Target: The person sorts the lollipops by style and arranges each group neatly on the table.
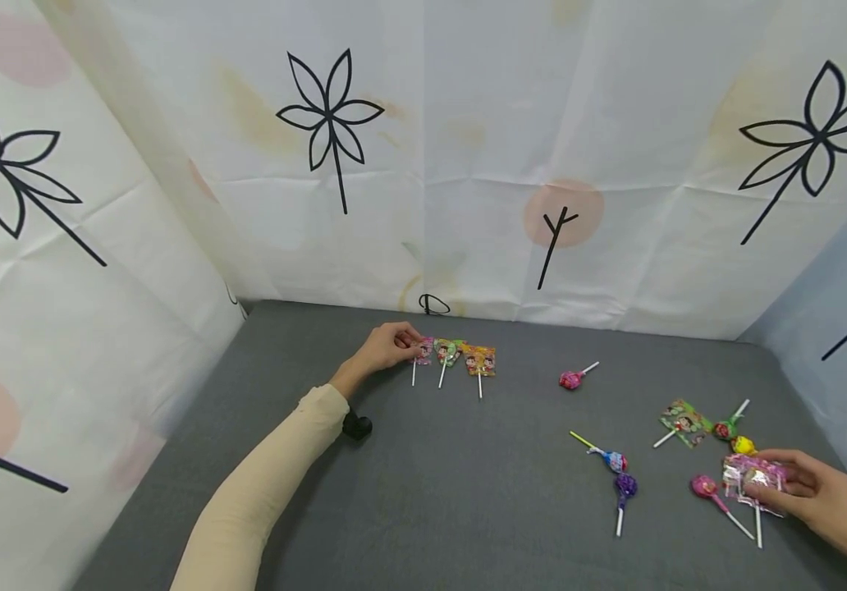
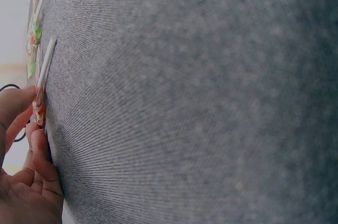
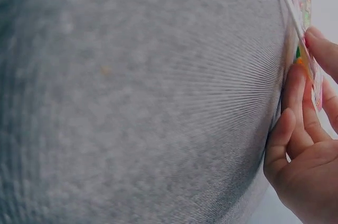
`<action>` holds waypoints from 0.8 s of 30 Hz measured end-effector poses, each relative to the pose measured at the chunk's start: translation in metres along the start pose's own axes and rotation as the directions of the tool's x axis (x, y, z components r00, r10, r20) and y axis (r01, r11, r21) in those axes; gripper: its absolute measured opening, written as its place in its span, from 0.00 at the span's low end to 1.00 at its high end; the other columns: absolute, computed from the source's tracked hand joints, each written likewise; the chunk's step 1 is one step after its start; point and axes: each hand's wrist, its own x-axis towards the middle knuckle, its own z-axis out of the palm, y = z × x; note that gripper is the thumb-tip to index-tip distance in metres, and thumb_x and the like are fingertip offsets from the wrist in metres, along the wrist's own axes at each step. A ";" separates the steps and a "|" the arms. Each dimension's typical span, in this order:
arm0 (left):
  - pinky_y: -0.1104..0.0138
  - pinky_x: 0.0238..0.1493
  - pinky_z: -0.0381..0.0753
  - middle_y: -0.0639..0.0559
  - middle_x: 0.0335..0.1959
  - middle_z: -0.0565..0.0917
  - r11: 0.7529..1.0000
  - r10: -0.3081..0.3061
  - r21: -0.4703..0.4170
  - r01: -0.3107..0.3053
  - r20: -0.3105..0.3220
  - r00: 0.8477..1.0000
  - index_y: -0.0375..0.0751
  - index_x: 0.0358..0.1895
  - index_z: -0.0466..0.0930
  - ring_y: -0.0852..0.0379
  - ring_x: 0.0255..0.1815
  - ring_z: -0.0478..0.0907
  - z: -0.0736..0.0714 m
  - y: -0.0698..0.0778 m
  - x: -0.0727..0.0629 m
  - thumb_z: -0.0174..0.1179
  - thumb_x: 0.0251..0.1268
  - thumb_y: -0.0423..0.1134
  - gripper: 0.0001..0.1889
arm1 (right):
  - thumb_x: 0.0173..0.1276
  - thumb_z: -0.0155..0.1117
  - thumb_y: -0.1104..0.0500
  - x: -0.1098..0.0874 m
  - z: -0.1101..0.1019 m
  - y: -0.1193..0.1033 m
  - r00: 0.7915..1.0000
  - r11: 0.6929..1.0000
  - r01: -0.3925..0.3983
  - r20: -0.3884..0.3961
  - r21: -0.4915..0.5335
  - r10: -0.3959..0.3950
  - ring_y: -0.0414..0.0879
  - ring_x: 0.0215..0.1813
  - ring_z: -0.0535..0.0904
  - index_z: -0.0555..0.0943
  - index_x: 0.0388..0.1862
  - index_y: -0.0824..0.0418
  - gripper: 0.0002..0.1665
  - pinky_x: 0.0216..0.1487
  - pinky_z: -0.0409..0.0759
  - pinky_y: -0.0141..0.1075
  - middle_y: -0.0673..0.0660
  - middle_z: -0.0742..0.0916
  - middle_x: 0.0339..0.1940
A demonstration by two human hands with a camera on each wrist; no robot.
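At the back of the grey table, my left hand (image 1: pixel 386 348) pinches the wrapper of a flat pink lollipop (image 1: pixel 424 351) between thumb and fingers. That lollipop is leftmost in a row, beside a green-wrapped lollipop (image 1: pixel 448 352) and an orange-wrapped one (image 1: pixel 480 361), sticks toward me. Over on the right, my right hand (image 1: pixel 830 497) holds a pink-wrapped lollipop (image 1: pixel 752 474) by its wrapper, thumb on top, white stick hanging toward me. In the right wrist view the thumb (image 3: pixel 323 52) presses the wrapper, with fingers behind it.
Near the right hand lie a pink ball lollipop (image 1: pixel 705 486), a yellow one (image 1: pixel 743 445), a red-and-green one (image 1: pixel 724 429) and a flat green-wrapped one (image 1: pixel 687 422). Blue (image 1: pixel 616 462) and purple (image 1: pixel 626 485) lollipops lie farther left, a pink-red one (image 1: pixel 570 380) behind. Patterned cloth (image 1: pixel 468 148) walls the table.
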 end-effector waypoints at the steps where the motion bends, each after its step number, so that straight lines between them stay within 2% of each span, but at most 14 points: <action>1: 0.59 0.44 0.79 0.49 0.39 0.84 1.000 0.000 -0.001 0.000 0.000 1.000 0.38 0.49 0.86 0.53 0.39 0.81 0.000 0.000 0.000 0.68 0.68 0.36 0.10 | 0.69 0.74 0.54 0.000 0.000 0.000 1.000 1.000 0.003 -0.009 0.004 -0.003 0.38 0.29 0.73 0.72 0.58 0.79 0.34 0.27 0.74 0.34 0.64 0.83 0.38; 9: 0.59 0.43 0.79 0.50 0.38 0.83 1.000 -0.002 -0.005 0.002 0.005 1.000 0.38 0.49 0.86 0.54 0.38 0.81 0.000 -0.002 0.001 0.69 0.68 0.36 0.10 | 0.73 0.68 0.48 0.000 -0.007 -0.001 0.997 0.993 -0.080 0.014 0.089 0.079 0.35 0.32 0.74 0.72 0.60 0.78 0.36 0.29 0.71 0.34 0.69 0.86 0.42; 13: 0.60 0.44 0.79 0.50 0.39 0.84 1.000 -0.009 0.002 0.009 0.009 1.000 0.38 0.49 0.86 0.54 0.39 0.82 0.001 -0.004 0.002 0.69 0.68 0.36 0.10 | 0.74 0.68 0.47 0.001 -0.008 -0.003 0.996 0.989 -0.085 0.015 0.123 0.084 0.32 0.33 0.74 0.73 0.60 0.77 0.35 0.29 0.72 0.33 0.70 0.85 0.45; 16: 0.60 0.44 0.80 0.50 0.39 0.84 1.000 -0.014 0.006 0.013 0.012 1.000 0.38 0.50 0.86 0.55 0.40 0.82 0.002 -0.004 0.002 0.69 0.68 0.36 0.10 | 0.74 0.66 0.47 0.001 -0.008 -0.004 0.997 0.986 -0.083 0.019 0.147 0.081 0.31 0.33 0.74 0.75 0.59 0.75 0.33 0.30 0.74 0.34 0.68 0.85 0.46; 18: 0.60 0.44 0.80 0.50 0.39 0.84 1.000 -0.017 0.004 0.017 0.012 1.000 0.38 0.49 0.86 0.55 0.39 0.82 0.002 -0.004 0.002 0.68 0.69 0.36 0.10 | 0.74 0.67 0.48 0.001 -0.007 -0.004 0.997 0.979 -0.079 0.010 0.188 0.079 0.31 0.33 0.76 0.79 0.57 0.67 0.26 0.29 0.75 0.35 0.62 0.86 0.43; 21: 0.60 0.44 0.80 0.50 0.40 0.84 1.000 -0.015 0.001 0.015 0.011 1.000 0.38 0.49 0.86 0.54 0.40 0.82 0.001 -0.004 0.001 0.68 0.69 0.36 0.10 | 0.74 0.67 0.50 0.001 -0.005 -0.005 0.997 0.962 -0.071 -0.008 0.264 0.075 0.33 0.32 0.77 0.82 0.50 0.47 0.09 0.28 0.77 0.35 0.51 0.86 0.36; 22: 0.60 0.44 0.80 0.50 0.39 0.84 1.000 -0.013 0.000 0.013 0.010 1.000 0.38 0.49 0.86 0.54 0.40 0.82 0.001 -0.004 0.001 0.68 0.69 0.36 0.10 | 0.75 0.67 0.51 0.001 -0.005 -0.005 0.997 0.953 -0.065 -0.010 0.295 0.071 0.34 0.31 0.77 0.82 0.48 0.40 0.07 0.28 0.78 0.35 0.48 0.86 0.34; 24: 0.60 0.44 0.80 0.50 0.39 0.84 1.000 -0.009 0.000 0.009 0.008 1.000 0.38 0.49 0.86 0.54 0.40 0.82 0.001 -0.004 0.001 0.68 0.69 0.36 0.10 | 0.75 0.67 0.55 0.000 -0.005 -0.007 0.998 0.931 -0.048 -0.022 0.361 0.060 0.35 0.32 0.78 0.78 0.43 0.30 0.15 0.28 0.79 0.35 0.43 0.85 0.32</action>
